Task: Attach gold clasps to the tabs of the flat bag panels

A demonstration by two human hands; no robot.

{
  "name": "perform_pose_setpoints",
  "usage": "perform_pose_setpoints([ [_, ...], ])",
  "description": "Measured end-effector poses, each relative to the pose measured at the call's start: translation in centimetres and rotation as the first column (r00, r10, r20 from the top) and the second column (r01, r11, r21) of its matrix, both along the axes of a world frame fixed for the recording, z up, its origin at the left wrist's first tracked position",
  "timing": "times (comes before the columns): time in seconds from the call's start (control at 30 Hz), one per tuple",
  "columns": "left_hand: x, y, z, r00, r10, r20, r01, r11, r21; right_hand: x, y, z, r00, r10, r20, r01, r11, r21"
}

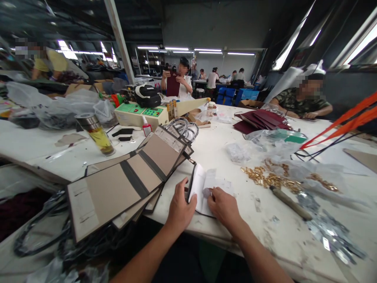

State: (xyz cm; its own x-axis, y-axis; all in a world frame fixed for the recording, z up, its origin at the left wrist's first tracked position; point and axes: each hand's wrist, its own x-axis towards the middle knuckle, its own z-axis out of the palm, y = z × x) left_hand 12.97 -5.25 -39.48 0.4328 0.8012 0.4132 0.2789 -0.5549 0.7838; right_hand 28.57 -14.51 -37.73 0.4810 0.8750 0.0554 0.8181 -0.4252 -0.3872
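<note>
My left hand (180,208) grips the near edge of a folded white card piece (200,184) that stands half open on the white table (224,157). My right hand (223,205) rests on the piece's white inner face, its thumb pressing near a small round grey spot. To the left lies a fanned stack of tan and dark-banded flat panels (129,182).
Small gold metal fittings (266,179) and a wooden-handled tool (290,202) lie to the right, with silver scraps (330,232) nearer. A glass bottle (98,133), a green-topped machine (141,112) and maroon covers (260,120) stand further back. People sit at the far side.
</note>
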Motion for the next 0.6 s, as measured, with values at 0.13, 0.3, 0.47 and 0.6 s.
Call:
perform_pose_setpoints([
  [0.13,-1.4,-0.4,0.3,0.994,0.026,-0.106,0.028,0.879,0.476,-1.4,-0.5,-0.1,0.991,0.135,-0.011,-0.134,0.990,0.050],
  [0.3,-2.8,-1.3,1.4,0.864,-0.306,-0.400,0.481,0.739,0.473,-1.0,-0.5,-0.3,0.977,0.181,-0.117,-0.172,0.982,0.083],
  [0.47,-2.5,-0.5,3.3,0.798,-0.377,-0.469,0.554,0.766,0.326,-0.3,-0.2,-0.3,0.956,0.267,-0.119,-0.261,0.963,0.068],
  [0.6,-1.5,0.9,4.1,0.723,-0.439,-0.534,0.610,0.768,0.196,-0.2,-0.4,-0.2,0.926,0.286,-0.248,-0.251,0.954,0.161],
])
